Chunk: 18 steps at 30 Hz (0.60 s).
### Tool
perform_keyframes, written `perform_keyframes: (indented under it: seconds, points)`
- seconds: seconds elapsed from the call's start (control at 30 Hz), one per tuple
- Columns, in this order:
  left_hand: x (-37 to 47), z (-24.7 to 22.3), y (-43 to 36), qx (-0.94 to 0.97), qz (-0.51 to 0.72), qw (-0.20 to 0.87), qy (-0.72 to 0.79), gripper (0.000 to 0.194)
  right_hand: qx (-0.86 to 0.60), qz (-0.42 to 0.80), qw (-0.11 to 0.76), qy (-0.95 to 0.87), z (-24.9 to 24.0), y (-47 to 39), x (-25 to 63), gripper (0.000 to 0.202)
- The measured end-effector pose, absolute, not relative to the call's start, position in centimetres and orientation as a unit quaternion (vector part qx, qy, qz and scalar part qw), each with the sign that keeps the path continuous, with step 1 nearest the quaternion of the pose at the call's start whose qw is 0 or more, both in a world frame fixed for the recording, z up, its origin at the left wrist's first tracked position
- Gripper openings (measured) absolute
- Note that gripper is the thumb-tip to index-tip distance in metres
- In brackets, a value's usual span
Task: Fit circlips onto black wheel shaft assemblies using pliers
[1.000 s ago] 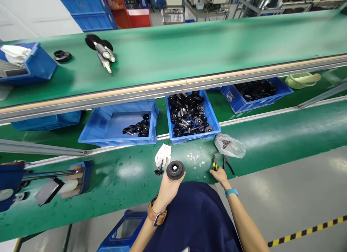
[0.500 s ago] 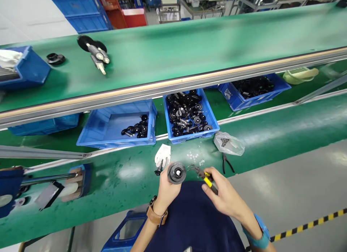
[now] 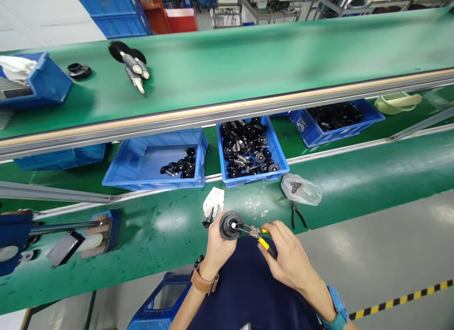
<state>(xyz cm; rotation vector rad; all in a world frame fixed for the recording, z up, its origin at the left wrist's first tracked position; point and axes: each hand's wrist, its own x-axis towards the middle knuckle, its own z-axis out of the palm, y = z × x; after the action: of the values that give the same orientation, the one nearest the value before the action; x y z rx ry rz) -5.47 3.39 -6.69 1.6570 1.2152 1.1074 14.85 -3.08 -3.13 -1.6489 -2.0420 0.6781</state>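
A green bench (image 3: 159, 247) crosses the frame, grey floor (image 3: 369, 245) lower right. Below centre, the left hand (image 3: 218, 248), fingers curled, grips a round black pale-centred part (image 3: 227, 224); the right hand (image 3: 289, 254) wraps yellow-black pliers (image 3: 254, 231).

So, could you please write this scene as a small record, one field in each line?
Left hand: holds round black part with pale centre
Right hand: holds metal pliers with yellow-and-black handles, tips at the part's centre
Green bench surface: white fabric glove, small pale rings, dark-handled pliers, translucent plastic bag
Ahead: blue plastic bin holding many black and grey parts
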Motion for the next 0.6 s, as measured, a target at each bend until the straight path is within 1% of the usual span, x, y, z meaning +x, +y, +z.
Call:
perform_keyframes:
  seconds: [0.23, 0.6]
  points:
    - [-5.50, -6.66, 3.34, 0.655, 0.428, 0.400, 0.478, 0.016, -0.601, 0.237, 0.201, -0.737, -3.10, -3.23, 14.64, 0.026]
    - [-5.41, -6.34, 3.41, 0.657, 0.430, 0.392, 0.479, 0.017, -0.606, 0.173, 0.174, -0.757, -3.21, -3.44, 14.69, 0.033]
